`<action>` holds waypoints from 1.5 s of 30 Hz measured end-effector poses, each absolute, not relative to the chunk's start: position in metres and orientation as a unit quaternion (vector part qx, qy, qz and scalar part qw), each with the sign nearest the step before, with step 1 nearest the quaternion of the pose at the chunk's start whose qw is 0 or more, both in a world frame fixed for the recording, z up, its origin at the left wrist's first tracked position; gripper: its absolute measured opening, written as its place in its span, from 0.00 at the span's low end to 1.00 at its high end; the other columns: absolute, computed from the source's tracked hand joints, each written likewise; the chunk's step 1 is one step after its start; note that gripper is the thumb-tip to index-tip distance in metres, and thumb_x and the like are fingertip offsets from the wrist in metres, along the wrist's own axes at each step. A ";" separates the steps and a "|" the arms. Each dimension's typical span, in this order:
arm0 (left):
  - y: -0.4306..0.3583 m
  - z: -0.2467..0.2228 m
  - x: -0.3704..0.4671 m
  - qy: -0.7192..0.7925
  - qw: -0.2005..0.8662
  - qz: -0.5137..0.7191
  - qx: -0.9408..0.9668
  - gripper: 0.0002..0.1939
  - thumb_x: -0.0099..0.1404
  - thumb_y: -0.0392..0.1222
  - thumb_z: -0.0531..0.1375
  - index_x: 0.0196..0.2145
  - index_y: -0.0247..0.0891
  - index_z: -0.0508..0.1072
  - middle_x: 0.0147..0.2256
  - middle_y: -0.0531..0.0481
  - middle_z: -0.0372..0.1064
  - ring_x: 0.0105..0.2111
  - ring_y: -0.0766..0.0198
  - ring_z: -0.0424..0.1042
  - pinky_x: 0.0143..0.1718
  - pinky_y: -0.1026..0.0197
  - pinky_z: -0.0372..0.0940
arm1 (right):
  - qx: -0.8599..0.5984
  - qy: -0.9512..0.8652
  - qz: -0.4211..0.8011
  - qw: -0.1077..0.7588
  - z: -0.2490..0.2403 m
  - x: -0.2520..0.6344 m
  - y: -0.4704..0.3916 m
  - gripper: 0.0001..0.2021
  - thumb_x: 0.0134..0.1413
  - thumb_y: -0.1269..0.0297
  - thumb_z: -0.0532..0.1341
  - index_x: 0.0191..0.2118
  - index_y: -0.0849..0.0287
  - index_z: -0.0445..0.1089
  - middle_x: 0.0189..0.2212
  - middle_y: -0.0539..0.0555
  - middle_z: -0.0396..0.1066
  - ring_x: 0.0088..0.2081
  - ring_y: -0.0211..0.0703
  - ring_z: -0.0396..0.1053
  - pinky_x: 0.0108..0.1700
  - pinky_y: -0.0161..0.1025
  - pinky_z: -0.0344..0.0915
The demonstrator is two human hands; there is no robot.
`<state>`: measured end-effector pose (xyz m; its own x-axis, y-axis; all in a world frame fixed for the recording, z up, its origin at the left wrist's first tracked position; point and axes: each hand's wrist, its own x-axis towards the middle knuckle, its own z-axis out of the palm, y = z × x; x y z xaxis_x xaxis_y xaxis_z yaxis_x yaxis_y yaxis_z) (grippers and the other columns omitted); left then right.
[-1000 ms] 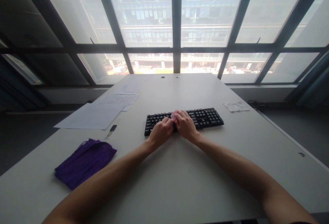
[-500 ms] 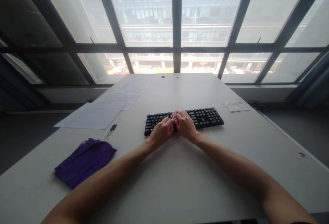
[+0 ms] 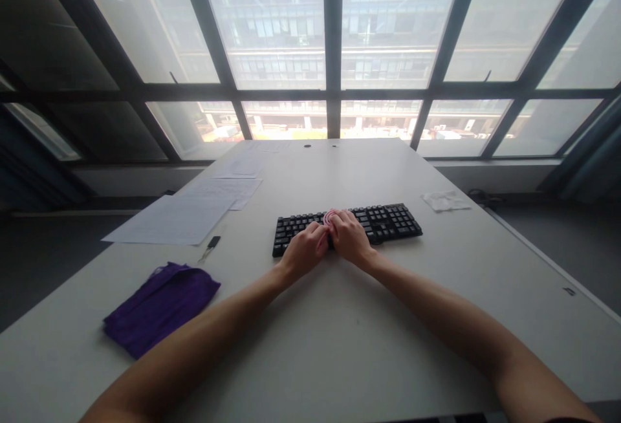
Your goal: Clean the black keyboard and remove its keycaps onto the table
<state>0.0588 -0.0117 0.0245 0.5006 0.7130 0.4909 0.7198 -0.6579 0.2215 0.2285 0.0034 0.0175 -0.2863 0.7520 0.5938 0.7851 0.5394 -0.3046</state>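
Both hands meet over the middle of a black keyboard (image 3: 391, 221) that lies slightly tilted on the white table. A small round thing with pink and white rings (image 3: 330, 217) shows between them, its lower part hidden by fingers. My left hand (image 3: 306, 246) has curled fingers, with the thumb side against that round thing's lower edge. My right hand (image 3: 350, 237) is closed over its right side, fingertips bent down onto it. Whether either hand also touches the keys under it is hidden.
A purple cloth pouch (image 3: 162, 306) lies at the left, near my left forearm. Beyond it are a small black tag on a cord (image 3: 213, 241) and white paper sheets (image 3: 169, 219). A clear plastic wrapper (image 3: 446, 201) lies to the right on the table (image 3: 339, 345).
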 end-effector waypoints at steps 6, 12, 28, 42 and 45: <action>-0.013 0.026 0.059 -0.414 0.009 -0.280 -0.866 0.08 0.70 0.34 0.52 0.40 0.38 0.72 0.37 0.46 0.68 0.33 0.64 0.69 0.35 0.64 0.67 | -0.477 -0.800 -0.025 0.362 0.015 0.229 0.005 0.09 0.66 0.69 0.54 0.44 0.57 0.71 0.50 0.59 0.71 0.54 0.52 0.63 0.57 0.47 0.62; -0.012 0.024 0.059 -0.406 -0.008 -0.300 -0.863 0.09 0.70 0.34 0.52 0.42 0.38 0.72 0.38 0.46 0.68 0.34 0.64 0.70 0.37 0.64 0.68 | -0.477 -0.798 -0.035 0.366 0.016 0.229 0.004 0.09 0.65 0.70 0.55 0.44 0.57 0.71 0.50 0.59 0.71 0.54 0.52 0.62 0.60 0.47 0.60; -0.011 0.022 0.058 -0.401 -0.029 -0.313 -0.860 0.10 0.68 0.33 0.54 0.43 0.39 0.74 0.37 0.47 0.69 0.35 0.64 0.71 0.39 0.63 0.68 | -0.490 -0.796 -0.037 0.353 0.017 0.229 0.002 0.08 0.64 0.70 0.56 0.43 0.57 0.71 0.48 0.59 0.72 0.51 0.51 0.64 0.56 0.45 0.62; -0.014 0.026 0.059 -0.412 -0.012 -0.297 -0.861 0.09 0.68 0.33 0.54 0.42 0.38 0.74 0.36 0.47 0.69 0.33 0.64 0.71 0.35 0.65 0.67 | -0.490 -0.798 -0.037 0.349 0.018 0.229 0.002 0.07 0.63 0.70 0.56 0.43 0.57 0.71 0.48 0.59 0.72 0.51 0.51 0.64 0.56 0.45 0.61; -0.014 0.025 0.059 -0.409 -0.012 -0.300 -0.862 0.09 0.69 0.34 0.54 0.42 0.39 0.74 0.37 0.47 0.69 0.33 0.65 0.71 0.36 0.65 0.68 | -0.491 -0.797 -0.036 0.350 0.018 0.229 0.002 0.07 0.64 0.70 0.56 0.44 0.57 0.71 0.48 0.59 0.72 0.51 0.51 0.64 0.56 0.45 0.61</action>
<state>0.0587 -0.0137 0.0253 0.4862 0.7122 0.5064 0.6974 -0.6654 0.2663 0.2290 0.0018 0.0179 -0.2731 0.7577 0.5927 0.8078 0.5152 -0.2864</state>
